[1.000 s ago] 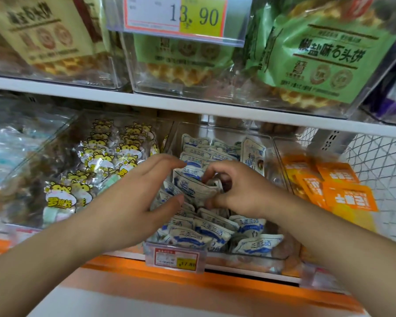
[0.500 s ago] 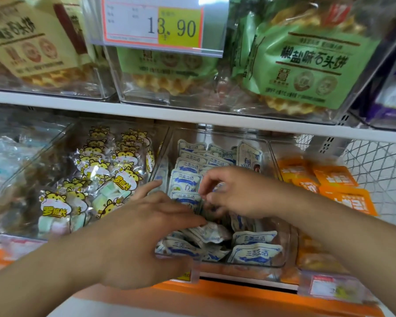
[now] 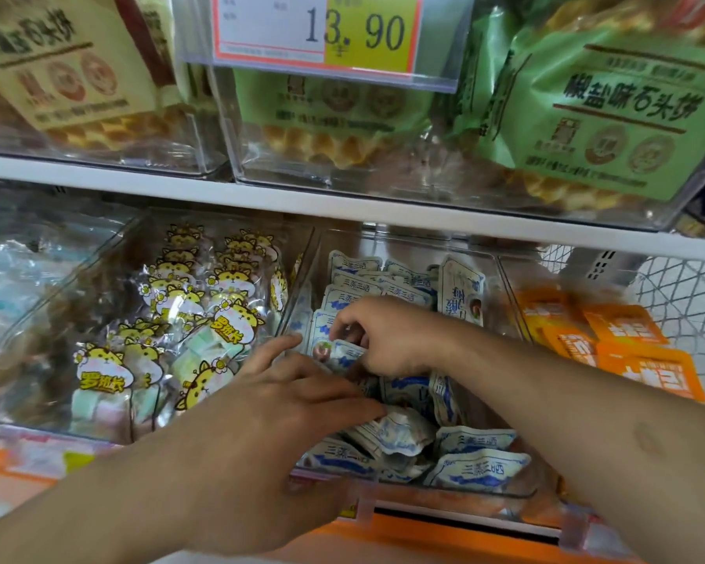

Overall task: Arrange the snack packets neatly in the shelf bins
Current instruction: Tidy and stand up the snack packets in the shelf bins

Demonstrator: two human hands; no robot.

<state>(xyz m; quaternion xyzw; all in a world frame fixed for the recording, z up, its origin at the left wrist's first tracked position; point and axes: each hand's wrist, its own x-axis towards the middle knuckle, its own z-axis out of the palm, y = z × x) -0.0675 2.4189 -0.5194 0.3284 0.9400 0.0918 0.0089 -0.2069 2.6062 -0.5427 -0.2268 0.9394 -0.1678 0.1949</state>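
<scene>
The left hand (image 3: 277, 417) lies flat, fingers straight, on the blue packets (image 3: 477, 470) heaped at the front of the middle bin (image 3: 505, 278). Just behind it, the right hand (image 3: 387, 339) curls over one packet (image 3: 338, 354), apparently pinching it. Behind that, packets stand in rows toward the bin's back wall.

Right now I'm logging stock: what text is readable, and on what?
"13.90": white-and-yellow price tag on the upper shelf.
"椒盐味石头饼": green waffle bag.
"三蒸三晒": white-and-blue snack packets.
"罗班长": yellow cat-printed clear packets.
Orange packets, beige bag: too blurred.
</scene>
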